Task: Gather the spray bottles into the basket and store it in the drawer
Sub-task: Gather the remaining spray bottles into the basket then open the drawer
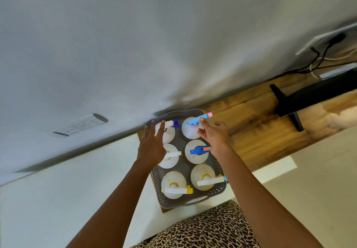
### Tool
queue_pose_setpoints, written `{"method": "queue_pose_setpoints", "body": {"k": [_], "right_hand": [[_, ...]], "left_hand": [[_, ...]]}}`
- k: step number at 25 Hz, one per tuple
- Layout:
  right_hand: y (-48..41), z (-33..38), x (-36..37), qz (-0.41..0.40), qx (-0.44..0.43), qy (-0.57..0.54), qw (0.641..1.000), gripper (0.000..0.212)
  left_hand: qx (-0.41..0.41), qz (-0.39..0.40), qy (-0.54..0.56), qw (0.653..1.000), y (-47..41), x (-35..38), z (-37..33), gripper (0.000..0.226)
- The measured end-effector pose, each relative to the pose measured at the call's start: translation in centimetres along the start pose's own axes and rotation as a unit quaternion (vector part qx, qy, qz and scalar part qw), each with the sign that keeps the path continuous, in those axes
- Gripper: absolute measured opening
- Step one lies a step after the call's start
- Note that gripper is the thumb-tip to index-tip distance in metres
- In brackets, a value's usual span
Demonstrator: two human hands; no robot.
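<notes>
We note the left hand [151,145], fingers spread wide, holding nothing, hovering over the left column of the grey basket [220,187]. The basket sits on the wooden surface [257,131] against the wall and carries six white spray bottles [172,185] upright in two columns. The right hand [213,134] is loosely open beside the light-blue sprayer head [197,120]; contact cannot be confirmed.
</notes>
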State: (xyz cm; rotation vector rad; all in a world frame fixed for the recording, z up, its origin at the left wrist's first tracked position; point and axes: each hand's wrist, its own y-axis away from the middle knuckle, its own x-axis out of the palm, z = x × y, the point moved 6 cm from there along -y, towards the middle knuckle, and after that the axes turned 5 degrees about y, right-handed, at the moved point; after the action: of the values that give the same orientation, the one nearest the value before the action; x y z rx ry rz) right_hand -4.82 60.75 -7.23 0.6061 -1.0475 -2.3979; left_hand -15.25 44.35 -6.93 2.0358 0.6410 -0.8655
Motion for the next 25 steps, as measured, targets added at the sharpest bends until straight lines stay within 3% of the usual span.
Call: {"method": "queue_pose_setpoints", "body": {"k": [3,6,10,14,16,19,22,25], "right_hand": [[3.8,0.4,-2.0,-0.047,-0.083,-0.040,0.995,0.043],[7.9,-0.9,-4.7,-0.122,-0.173,-0.074,0.975,0.029],[11.4,-5.7,-7.2,-0.218,-0.216,-0.134,0.942,0.011],[10.9,-14.0,-7.5,-0.310,-0.123,-0.196,0.922,0.020],[8.9,-18.7,-6.4,-0.291,-0.020,-0.199,0.935,0.037],[6.4,-22.9,-3.8,-0.236,0.107,-0.236,0.936,0.054],[3.8,-25.0,-1.4,-0.209,0.134,-0.309,0.918,0.045],[2.7,-26.0,-0.4,-0.227,0.121,-0.346,0.902,0.037]], "left_hand": [[0.037,-0.019,0.021,0.999,0.6,-1.1,-0.2,0.062],[0.057,-0.040,0.108,0.992,0.2,-2.6,0.4,0.050],[0.063,-0.036,0.129,0.989,-3.1,-5.0,0.8,0.040],[-0.024,0.045,0.195,0.979,-8.0,-4.6,1.2,0.055],[-0.053,0.090,0.214,0.971,-10.4,-3.5,1.1,0.057],[-0.051,0.118,0.153,0.980,-13.2,-1.9,0.5,0.055],[-0.032,0.149,0.116,0.981,-15.1,0.6,-0.4,0.047],[-0.002,0.197,0.084,0.977,-16.5,2.9,-0.6,0.022]]}}
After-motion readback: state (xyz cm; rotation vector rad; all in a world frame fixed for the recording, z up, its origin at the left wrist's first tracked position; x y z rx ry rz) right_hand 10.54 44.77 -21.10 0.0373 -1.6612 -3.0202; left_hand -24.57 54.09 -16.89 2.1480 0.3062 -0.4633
